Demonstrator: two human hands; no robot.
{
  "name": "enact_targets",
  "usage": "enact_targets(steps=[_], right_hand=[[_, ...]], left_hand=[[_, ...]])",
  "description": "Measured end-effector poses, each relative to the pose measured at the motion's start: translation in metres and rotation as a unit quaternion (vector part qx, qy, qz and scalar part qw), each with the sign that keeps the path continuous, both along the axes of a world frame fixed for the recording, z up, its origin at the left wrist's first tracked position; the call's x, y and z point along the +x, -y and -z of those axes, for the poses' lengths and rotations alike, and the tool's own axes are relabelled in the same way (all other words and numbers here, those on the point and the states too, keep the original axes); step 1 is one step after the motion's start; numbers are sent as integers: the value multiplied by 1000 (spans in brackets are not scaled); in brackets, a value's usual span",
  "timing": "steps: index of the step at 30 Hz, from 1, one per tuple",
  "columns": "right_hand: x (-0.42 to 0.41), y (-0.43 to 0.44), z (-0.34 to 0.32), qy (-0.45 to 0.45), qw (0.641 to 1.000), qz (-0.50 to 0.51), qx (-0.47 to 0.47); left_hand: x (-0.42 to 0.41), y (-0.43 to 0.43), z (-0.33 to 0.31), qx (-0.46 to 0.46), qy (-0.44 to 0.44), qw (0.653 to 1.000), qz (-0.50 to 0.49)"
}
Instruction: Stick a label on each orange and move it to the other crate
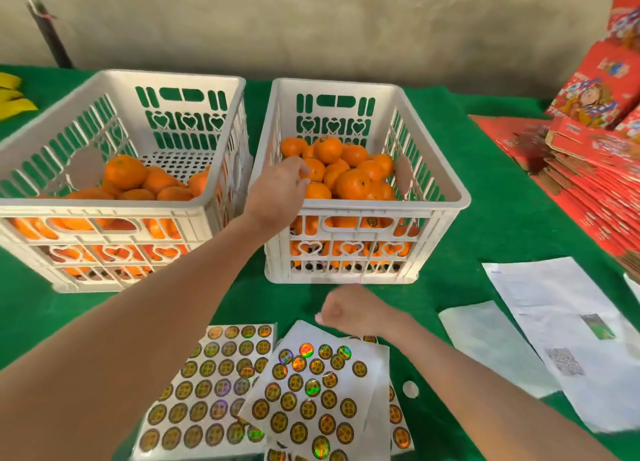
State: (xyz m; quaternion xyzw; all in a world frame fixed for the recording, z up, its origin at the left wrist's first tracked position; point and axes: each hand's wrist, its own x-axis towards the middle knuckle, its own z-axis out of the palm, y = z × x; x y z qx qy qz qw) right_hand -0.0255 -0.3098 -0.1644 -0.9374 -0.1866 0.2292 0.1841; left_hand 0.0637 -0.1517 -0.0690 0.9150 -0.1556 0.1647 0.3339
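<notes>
Left grip (280, 187) over round orange fruit (318, 191) in right-hand white plastic crate (363, 212), hold indiscernible; right grip (346, 311) clenched above gold label sheets (304, 384).

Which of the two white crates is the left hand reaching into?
The crate on the right: the left hand crosses its front-left rim onto the oranges. The other crate, to the left, has no hand in it.

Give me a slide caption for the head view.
Left hand reaches among oranges in the right crate; right hand hovers above the label sheets.
</notes>
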Motion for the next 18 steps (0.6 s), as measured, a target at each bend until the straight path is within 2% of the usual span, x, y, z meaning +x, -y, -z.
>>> enact_targets(steps=[3, 6, 8, 10, 15, 17, 18], right_hand=[[-4, -3, 31, -57, 998, 28, -18], [-7, -10, 42, -70, 996, 56, 21], [-7, -14, 40, -79, 994, 65, 34], [-5, -15, 32, -70, 994, 51, 63], [6, -19, 0, -54, 976, 34, 206], [10, -22, -9, -63, 965, 45, 249], [11, -23, -11, -66, 963, 45, 256]], left_hand=[[-10, -2, 3, -29, 16, 999, 10], [-30, -12, 10, -89, 45, 995, -22], [-51, -20, 21, -97, 98, 990, -22], [-72, -26, 37, -109, 100, 989, -12], [-104, -23, 72, -134, -103, 985, -45], [-102, -24, 80, -145, -234, 960, -49], [-100, -25, 81, -154, -326, 931, -47]])
